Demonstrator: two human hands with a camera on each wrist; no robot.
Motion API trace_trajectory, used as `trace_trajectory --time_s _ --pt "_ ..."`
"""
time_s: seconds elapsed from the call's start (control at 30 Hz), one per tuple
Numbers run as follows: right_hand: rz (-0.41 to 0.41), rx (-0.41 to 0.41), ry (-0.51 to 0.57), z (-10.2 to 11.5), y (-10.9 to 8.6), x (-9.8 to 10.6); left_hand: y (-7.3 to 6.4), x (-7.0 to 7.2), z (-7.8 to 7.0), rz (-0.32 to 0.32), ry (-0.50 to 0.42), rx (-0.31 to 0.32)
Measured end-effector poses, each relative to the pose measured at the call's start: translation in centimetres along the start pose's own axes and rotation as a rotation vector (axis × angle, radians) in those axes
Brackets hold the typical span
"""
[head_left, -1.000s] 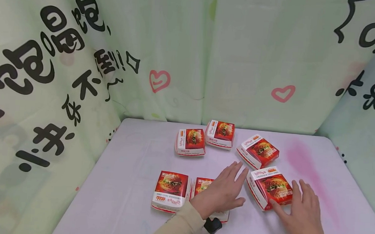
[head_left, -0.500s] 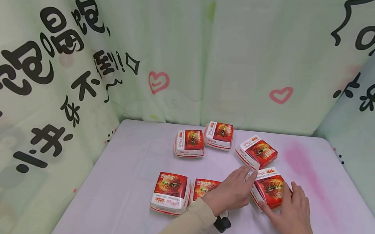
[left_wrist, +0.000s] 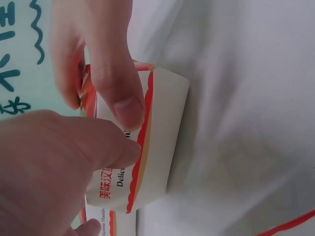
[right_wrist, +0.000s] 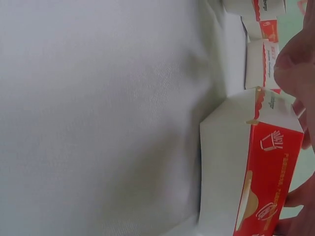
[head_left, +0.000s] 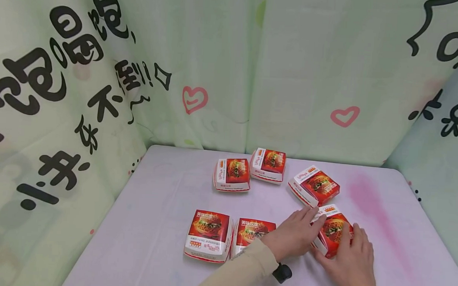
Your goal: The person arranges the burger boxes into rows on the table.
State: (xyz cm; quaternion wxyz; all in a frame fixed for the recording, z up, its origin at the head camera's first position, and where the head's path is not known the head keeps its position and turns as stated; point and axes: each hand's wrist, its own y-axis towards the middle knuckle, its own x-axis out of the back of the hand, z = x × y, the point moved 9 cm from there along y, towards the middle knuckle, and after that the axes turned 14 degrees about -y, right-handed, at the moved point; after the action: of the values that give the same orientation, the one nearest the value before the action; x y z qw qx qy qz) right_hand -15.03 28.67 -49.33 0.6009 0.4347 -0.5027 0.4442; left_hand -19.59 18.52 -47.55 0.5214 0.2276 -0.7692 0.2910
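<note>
A red and white hamburger box (head_left: 330,228) lies between both hands on the right part of the table. My left hand (head_left: 295,235) holds its left side, the thumb against the white front face (left_wrist: 165,137) in the left wrist view. On the other side, my right hand (head_left: 350,259) grips the same box, with its thumb on the front and its fingers over the top and right side. The right wrist view shows the box's red end (right_wrist: 273,172) beside the right fingers. Another hamburger box (head_left: 315,185) sits just behind, its near corner close to the held one.
Two more boxes stand at the back, one left (head_left: 232,174) and one right (head_left: 268,165). In front, a box (head_left: 208,235) stands beside another (head_left: 253,233) that my left sleeve (head_left: 241,275) partly covers. A printed curtain (head_left: 290,77) hangs behind the white table (head_left: 143,225).
My left hand has moved right onto the box's left side. My right hand has moved left and closed round its other side. The box has turned slightly; the other boxes stay put.
</note>
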Motion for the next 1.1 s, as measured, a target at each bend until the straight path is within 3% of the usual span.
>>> trace_trajectory --time_s 0.43,0.63,0.8,1.1 --pt "-0.003 -0.019 -0.021 0.1 0.1 -0.2 0.0 -0.6 -0.4 0.037 0.034 0.009" --pt "-0.021 0.053 -0.019 0.0 0.0 0.4 -0.2 -0.6 -0.5 0.033 0.050 -0.003" --pt "0.027 0.095 -0.023 0.0 -0.1 0.6 -0.5 -0.2 -0.7 0.021 0.080 -0.032" --pt "-0.018 0.206 -0.005 0.9 -0.8 2.1 -1.2 0.9 -0.2 -0.037 0.117 -0.072"
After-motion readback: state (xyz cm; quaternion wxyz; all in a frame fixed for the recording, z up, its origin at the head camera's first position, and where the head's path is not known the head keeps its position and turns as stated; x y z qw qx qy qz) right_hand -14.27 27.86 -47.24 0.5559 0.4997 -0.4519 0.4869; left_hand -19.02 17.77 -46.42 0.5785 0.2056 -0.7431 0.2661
